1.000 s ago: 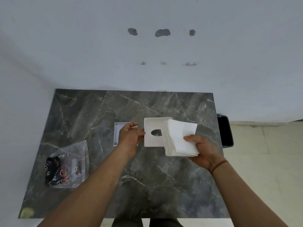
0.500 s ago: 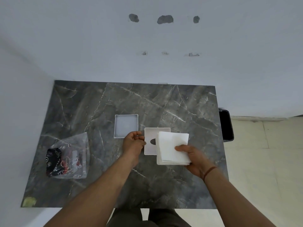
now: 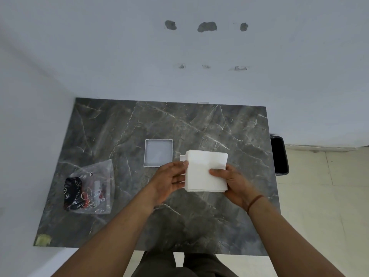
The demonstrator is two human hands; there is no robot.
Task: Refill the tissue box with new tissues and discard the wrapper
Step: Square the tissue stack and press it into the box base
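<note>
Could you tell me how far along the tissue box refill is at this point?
Done: the tissues are out of the wrapper, which lies on the table's left side, and the tray-like box part sits open. In hand: the left hand and right hand hold the tissue stack over the slotted box part. Left: loading it, closing the box, binning the wrapper.

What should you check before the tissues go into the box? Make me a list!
1. Tissue stack held by the right hand: ok.
2. Left hand steadying the white box part behind the stack: ok.
3. Stack lined up with that part: cannot tell, mostly hidden.
4. Square tray piece free on the table: ok.
5. Wrapper discarded: not ok, on the table.
6. Bin beside the table: ok.
</note>
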